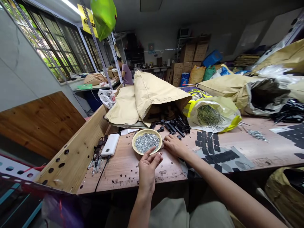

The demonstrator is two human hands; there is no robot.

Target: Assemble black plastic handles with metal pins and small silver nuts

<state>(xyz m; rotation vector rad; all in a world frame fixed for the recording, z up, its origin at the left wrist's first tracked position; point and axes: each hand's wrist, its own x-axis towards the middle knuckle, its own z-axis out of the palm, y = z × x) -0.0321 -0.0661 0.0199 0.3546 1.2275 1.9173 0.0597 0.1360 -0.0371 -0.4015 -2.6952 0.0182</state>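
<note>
A round cream bowl [133,144] full of small silvery metal pieces [147,142] stands on the table in front of me. At its near rim is my left hand [147,169], palm up, thumb and fingers drawn together in a pinch; what lies between them is too small to name. My right hand [175,146] rests just right of the bowl, fingers curled down by the tabletop, and whatever they grip is hidden. Beyond that hand lies a heap of black plastic parts [174,126], spilling from the mouth of a large paper sack [156,88].
Left of the bowl are a white power bank [110,145] with a cable, glasses [97,152] and loose metal pins [97,165]. A wooden board [71,161] edges the table. To the right are a bag of thin rods [210,115] and black pads [220,156]. A person [127,74] sits farther back.
</note>
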